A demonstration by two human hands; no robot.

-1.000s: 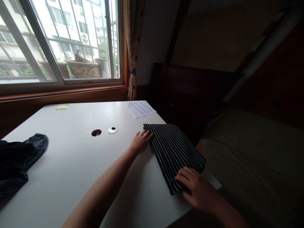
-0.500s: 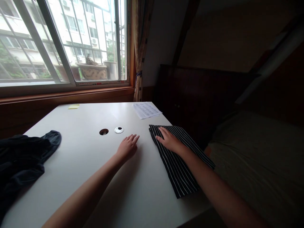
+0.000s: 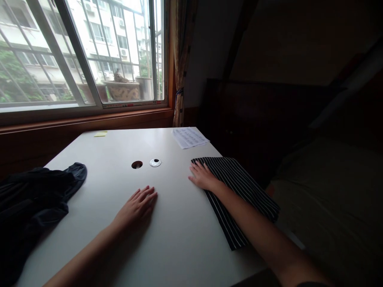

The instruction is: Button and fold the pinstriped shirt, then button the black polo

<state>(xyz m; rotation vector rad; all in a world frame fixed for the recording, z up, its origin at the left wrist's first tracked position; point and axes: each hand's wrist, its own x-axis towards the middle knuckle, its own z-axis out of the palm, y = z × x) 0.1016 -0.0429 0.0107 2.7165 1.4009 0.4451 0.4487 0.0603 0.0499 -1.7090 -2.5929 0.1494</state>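
Note:
A folded black cloth with white stripes, perhaps a garment, lies along the right edge of the white table. My right hand rests on its far left corner with the fingers spread, the thumb reaching onto the bare tabletop. My forearm covers part of the cloth. Further left, my left hand is over the table with its fingers stretched out, holding nothing. At the far left lies a crumpled dark garment, away from both hands.
Printed sheets of paper lie at the table's far right corner. A yellow sticky note is near the back edge. A cable hole and a round metallic cap are mid-table. Behind stands a window with a curtain.
My left hand has moved left and toward me, away from the striped cloth. My right hand has shifted slightly left to the cloth's corner. The whole view has turned slightly left.

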